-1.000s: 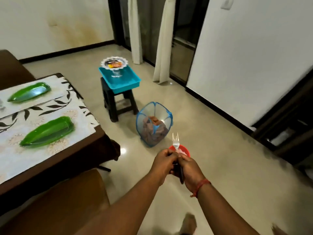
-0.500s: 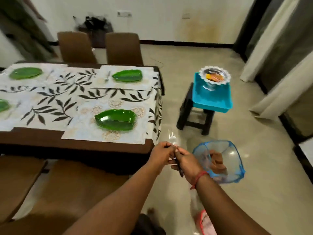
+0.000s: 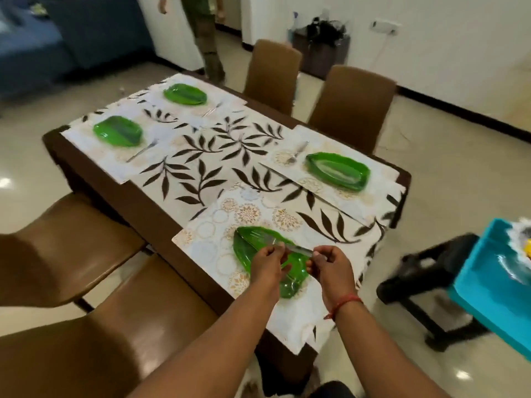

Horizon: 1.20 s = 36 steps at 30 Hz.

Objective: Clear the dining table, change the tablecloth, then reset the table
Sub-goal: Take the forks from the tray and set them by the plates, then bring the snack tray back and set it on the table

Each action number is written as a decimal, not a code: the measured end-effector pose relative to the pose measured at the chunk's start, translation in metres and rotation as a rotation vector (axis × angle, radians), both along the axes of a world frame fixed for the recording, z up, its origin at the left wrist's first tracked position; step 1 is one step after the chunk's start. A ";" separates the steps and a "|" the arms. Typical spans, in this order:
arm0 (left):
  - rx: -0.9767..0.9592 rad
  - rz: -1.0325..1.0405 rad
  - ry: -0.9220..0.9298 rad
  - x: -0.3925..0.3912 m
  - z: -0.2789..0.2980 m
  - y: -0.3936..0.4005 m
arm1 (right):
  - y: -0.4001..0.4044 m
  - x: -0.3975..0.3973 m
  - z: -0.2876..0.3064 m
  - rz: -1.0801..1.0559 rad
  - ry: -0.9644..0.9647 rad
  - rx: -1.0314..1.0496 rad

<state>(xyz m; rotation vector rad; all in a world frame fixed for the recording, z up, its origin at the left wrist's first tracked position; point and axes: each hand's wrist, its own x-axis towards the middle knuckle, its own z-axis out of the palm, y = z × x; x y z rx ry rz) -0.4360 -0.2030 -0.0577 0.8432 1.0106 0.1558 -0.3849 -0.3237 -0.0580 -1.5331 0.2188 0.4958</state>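
Observation:
A brown dining table (image 3: 138,196) carries a white tablecloth with dark leaf prints (image 3: 207,156) and several placemats, each with a green leaf-shaped plate. Over the nearest green plate (image 3: 253,248) both my hands hold a metal fork (image 3: 290,247) level. My left hand (image 3: 268,264) pinches it near the tines; my right hand (image 3: 330,262) pinches the handle end. Forks lie beside the other plates: one by the far right plate (image 3: 336,170), one by the left plate (image 3: 117,131), one near the far plate (image 3: 185,94).
Brown chairs stand near me (image 3: 86,326) and across the table (image 3: 350,107). A black stool (image 3: 425,277) with a turquoise tray (image 3: 494,288) is at the right. A person's legs (image 3: 207,38) are beyond the table, near a blue sofa (image 3: 71,33).
My view swung left from the floor basket and stool to the table. Both hands carried the fork over the nearest green plate, and the fork turned from upright to level.

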 end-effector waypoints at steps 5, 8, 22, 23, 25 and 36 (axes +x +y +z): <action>-0.057 0.191 -0.024 0.025 -0.008 0.068 | 0.097 0.089 -0.023 0.252 -0.073 -0.055; -0.046 0.384 0.019 0.014 -0.013 0.094 | 0.154 0.133 -0.043 0.440 -0.043 -0.064; -0.029 1.015 0.246 -0.055 -0.024 0.048 | 0.271 0.194 -0.131 1.044 -0.199 -0.355; -0.026 1.026 0.259 -0.055 -0.023 0.047 | 0.276 0.198 -0.147 1.076 -0.252 -0.371; -0.019 1.033 0.266 -0.053 -0.022 0.047 | 0.278 0.199 -0.155 1.123 -0.360 -0.413; 0.084 0.679 0.236 0.011 -0.005 0.072 | 0.206 0.195 -0.084 1.112 -0.528 -0.490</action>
